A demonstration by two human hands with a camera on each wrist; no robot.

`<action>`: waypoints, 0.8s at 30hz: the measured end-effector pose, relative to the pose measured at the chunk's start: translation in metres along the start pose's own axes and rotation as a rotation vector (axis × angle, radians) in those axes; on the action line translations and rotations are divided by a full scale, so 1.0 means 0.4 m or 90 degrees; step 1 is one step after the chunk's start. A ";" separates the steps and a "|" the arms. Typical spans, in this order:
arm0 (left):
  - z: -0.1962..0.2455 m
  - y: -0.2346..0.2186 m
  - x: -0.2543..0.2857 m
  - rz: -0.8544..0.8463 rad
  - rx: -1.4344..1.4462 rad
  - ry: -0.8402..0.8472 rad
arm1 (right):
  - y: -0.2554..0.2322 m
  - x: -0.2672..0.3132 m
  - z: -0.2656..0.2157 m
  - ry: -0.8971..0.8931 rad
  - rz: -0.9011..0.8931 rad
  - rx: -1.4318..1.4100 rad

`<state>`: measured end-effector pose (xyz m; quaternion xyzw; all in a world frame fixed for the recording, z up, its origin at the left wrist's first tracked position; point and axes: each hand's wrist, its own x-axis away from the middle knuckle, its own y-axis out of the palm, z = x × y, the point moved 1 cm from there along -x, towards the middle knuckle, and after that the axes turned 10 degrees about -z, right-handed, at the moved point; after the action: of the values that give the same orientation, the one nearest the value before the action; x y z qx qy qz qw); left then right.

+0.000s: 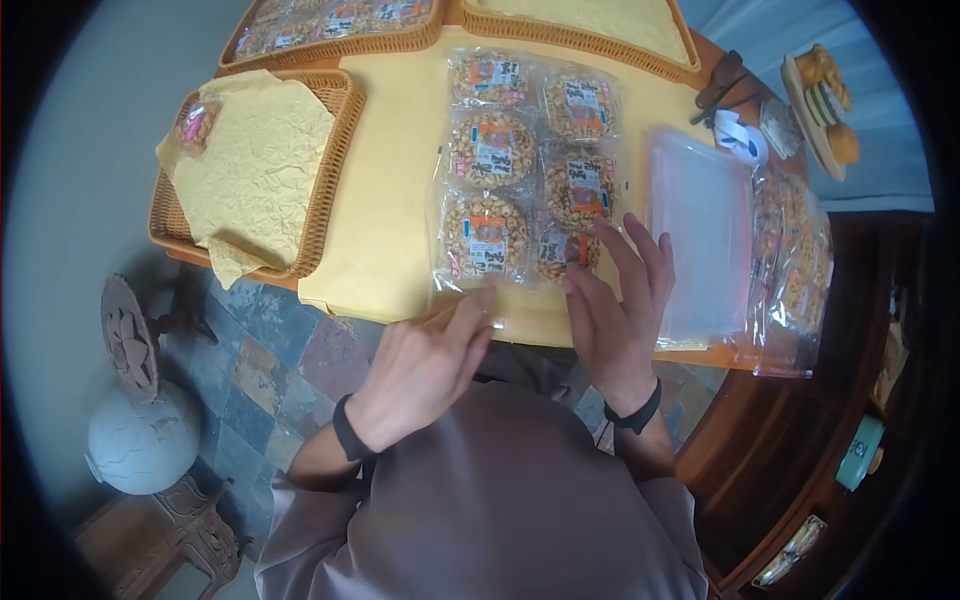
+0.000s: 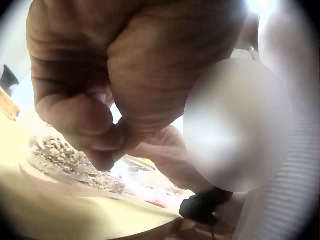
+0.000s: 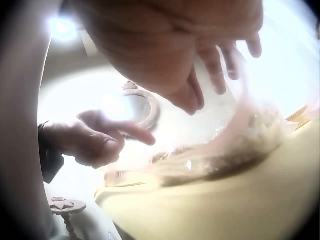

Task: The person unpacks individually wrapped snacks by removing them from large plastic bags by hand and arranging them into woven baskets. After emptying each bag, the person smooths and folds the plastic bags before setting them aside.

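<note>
In the head view, a clear plastic bag (image 1: 437,215) lies on yellow paper, with several wrapped round nut cakes (image 1: 490,150) in two columns. My left hand (image 1: 425,355) is at the bag's near edge, its thumb and fingers pinching the film there. The right hand (image 1: 620,310) stands over the bag's near right corner, fingers spread and extended. Its thumb and fingertips are right at the lower right cake (image 1: 562,250), which they partly cover. Seen from the right wrist, the bag (image 3: 215,160) rises beneath that hand's fingers. Both wrists wear black bands.
Left stands a wicker basket (image 1: 335,170) lined with crumpled yellow paper, holding one small packet (image 1: 198,125). Two more baskets (image 1: 330,47) line the back. Flat clear bags (image 1: 700,240) lie at right, beside more bagged nut cakes (image 1: 800,265) and a white roll (image 1: 740,140).
</note>
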<state>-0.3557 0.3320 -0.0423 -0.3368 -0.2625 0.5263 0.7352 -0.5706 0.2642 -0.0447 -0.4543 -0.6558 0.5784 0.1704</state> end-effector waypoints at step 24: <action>-0.033 -0.119 0.072 0.087 -0.123 0.201 | 0.101 0.124 0.028 0.089 0.062 -0.229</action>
<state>-0.3084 0.3461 -0.0132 -0.5012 -0.1698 0.4882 0.6940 -0.5894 0.2935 -0.0997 -0.5479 -0.7121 0.4266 0.1034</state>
